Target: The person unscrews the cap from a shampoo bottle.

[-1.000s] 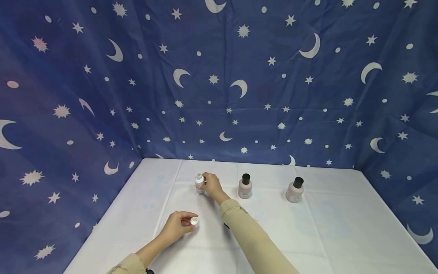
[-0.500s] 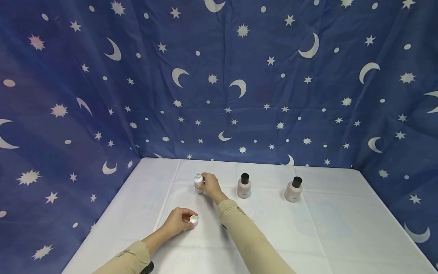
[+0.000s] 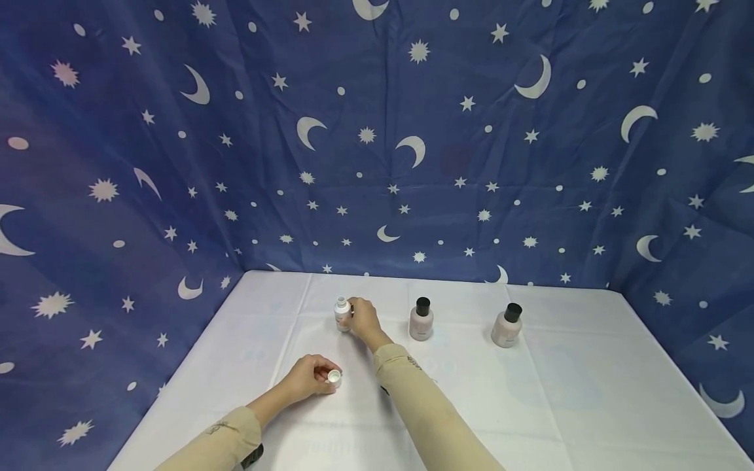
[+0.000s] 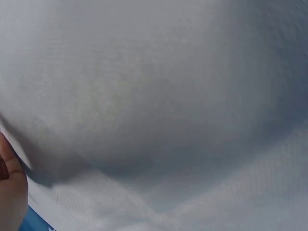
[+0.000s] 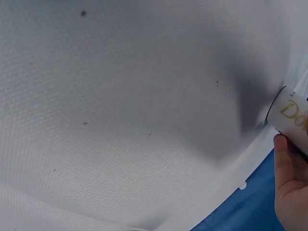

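A small white bottle (image 3: 342, 315) stands upright on the table, its neck uncapped. My right hand (image 3: 363, 321) grips it from the right side. In the right wrist view the bottle (image 5: 291, 115) shows gold lettering, with fingers of the right hand (image 5: 290, 185) against it. Nearer the front, my left hand (image 3: 308, 379) pinches a white cap (image 3: 334, 377) between thumb and fingers, its hollow side facing up. Only a bit of the left hand (image 4: 10, 187) shows at the edge of the left wrist view, and the cap is out of sight there.
Two pinkish bottles with black caps stand to the right: one bottle (image 3: 421, 324) near the right hand, the other bottle (image 3: 506, 330) farther right. A white cloth covers the table (image 3: 589, 386). Behind hangs a blue curtain (image 3: 448, 157) with moons and stars.
The left hand and the cap have shifted slightly up and forward, with more of the left sleeve showing. My right hand keeps its grip on the white bottle, almost unmoved.
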The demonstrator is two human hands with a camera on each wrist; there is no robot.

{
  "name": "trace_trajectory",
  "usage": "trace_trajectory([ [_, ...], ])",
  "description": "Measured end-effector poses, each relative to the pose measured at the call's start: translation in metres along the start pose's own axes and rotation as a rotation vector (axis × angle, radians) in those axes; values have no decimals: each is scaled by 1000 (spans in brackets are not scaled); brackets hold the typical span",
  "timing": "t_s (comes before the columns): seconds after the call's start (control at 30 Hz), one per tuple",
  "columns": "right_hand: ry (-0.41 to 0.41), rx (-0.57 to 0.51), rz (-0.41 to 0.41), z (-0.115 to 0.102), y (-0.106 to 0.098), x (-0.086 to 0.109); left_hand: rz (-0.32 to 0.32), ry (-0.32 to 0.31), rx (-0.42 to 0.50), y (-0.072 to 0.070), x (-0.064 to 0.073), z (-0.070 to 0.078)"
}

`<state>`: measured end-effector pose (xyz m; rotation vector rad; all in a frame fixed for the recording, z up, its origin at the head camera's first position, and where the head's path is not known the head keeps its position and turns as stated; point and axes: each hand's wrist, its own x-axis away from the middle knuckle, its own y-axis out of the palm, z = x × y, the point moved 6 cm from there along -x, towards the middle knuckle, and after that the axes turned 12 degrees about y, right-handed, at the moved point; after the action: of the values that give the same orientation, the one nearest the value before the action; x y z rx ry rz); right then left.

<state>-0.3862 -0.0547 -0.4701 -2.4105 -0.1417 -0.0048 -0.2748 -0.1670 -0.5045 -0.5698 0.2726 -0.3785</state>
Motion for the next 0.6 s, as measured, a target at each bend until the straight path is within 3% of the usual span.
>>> trace_trajectory([
  [0.43, 65, -25, -30, 5, 3, 2, -10, 9, -2, 2, -2, 1],
  [0.6, 52, 0, -54, 2, 3, 5, -10, 11, -21, 0, -1, 1],
])
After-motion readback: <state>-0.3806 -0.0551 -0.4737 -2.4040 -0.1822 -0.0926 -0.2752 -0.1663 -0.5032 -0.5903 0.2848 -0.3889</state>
